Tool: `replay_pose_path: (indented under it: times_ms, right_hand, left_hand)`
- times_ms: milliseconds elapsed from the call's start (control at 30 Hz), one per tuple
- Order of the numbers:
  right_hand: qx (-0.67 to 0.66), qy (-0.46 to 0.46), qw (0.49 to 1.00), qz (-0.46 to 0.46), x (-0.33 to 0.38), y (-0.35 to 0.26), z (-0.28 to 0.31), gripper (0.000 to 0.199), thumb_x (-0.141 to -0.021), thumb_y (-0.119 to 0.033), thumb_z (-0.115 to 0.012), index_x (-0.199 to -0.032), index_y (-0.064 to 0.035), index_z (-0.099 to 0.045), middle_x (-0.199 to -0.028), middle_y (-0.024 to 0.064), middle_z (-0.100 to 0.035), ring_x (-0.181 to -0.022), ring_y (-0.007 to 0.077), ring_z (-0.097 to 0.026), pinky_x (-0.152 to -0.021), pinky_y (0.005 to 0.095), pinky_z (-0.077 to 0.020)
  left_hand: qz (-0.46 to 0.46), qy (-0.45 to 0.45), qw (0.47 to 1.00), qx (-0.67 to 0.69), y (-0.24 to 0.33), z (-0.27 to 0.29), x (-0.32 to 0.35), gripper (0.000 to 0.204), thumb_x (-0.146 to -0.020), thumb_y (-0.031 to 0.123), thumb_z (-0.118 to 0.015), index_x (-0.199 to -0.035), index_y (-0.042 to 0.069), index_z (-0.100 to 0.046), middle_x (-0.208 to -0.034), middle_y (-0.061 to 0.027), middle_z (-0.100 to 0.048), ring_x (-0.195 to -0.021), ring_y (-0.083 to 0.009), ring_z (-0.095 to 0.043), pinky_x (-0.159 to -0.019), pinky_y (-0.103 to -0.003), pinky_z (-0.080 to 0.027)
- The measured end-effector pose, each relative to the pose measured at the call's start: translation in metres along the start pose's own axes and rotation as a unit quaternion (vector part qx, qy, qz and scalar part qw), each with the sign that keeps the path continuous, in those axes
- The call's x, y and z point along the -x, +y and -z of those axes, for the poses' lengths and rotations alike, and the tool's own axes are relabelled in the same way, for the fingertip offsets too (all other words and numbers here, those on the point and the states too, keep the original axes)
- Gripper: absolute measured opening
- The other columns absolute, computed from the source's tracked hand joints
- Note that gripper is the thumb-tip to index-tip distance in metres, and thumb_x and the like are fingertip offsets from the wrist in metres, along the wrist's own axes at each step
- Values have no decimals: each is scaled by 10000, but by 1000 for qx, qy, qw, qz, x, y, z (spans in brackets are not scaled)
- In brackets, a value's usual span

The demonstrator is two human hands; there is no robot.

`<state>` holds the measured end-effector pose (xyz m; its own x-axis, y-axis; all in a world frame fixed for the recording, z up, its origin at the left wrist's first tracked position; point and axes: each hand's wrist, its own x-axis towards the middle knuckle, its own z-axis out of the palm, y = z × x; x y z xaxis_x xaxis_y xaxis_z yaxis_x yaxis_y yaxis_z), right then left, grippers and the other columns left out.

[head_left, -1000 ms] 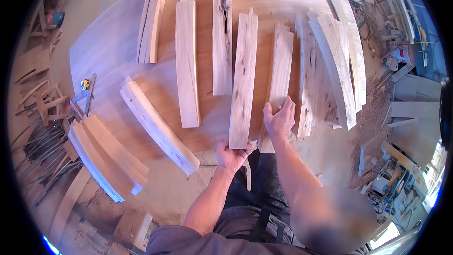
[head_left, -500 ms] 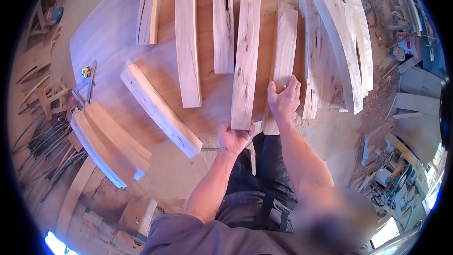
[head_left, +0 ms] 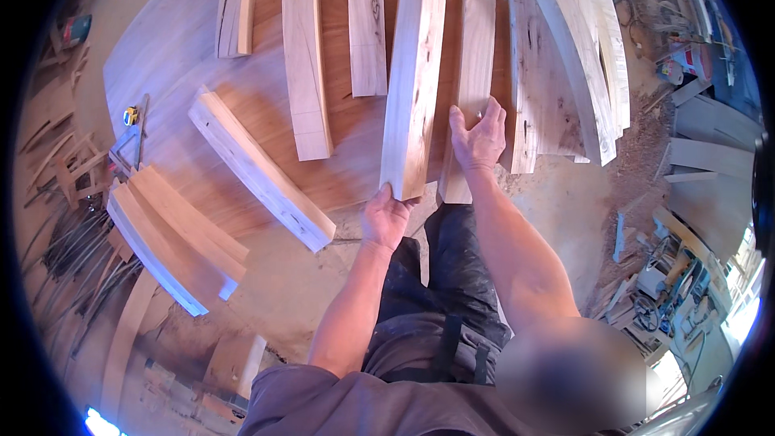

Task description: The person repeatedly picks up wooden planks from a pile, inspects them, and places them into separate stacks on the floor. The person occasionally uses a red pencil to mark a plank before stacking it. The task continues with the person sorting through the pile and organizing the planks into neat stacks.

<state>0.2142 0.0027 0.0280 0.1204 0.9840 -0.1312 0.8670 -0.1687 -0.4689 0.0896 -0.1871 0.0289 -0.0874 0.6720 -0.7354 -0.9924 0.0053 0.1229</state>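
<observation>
A long wooden beam with a small tenon at its far end lies before me, two of its long faces showing. My left hand is closed round its near end, thumb on the side and fingers hidden underneath. To the right is another wooden beam, slightly narrower, with its near end at the table's edge. My right hand grips across this second beam, thumb on its left edge and fingers over its right.
The wooden tabletop carries several more beams, among them an angled beam on the left and curved boards on the right. A tape measure lies beside a metal square. Curved pieces project at the near left corner.
The beam in my left hand has rolled about its length, so its left face now shows. My right hand keeps its grip on the other beam. The whole view has shifted slightly.
</observation>
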Motion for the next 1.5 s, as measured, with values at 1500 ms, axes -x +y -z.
replay_pose_path:
  times_ms: [1500]
  right_hand:
    - [57, 12, 998, -9, -1, -4, -3, 366, -1008, -335, -552, -1221, -38, -547, -1116, 194, -624, -1061, 415, -622, -875, 524, -507]
  left_hand:
    - [-397, 32, 525, -753, 55, -164, -111, 396, -891, 164, -739, -1194, -74, -649, -1063, -253, -694, -1003, -435, -667, -874, -494, -535]
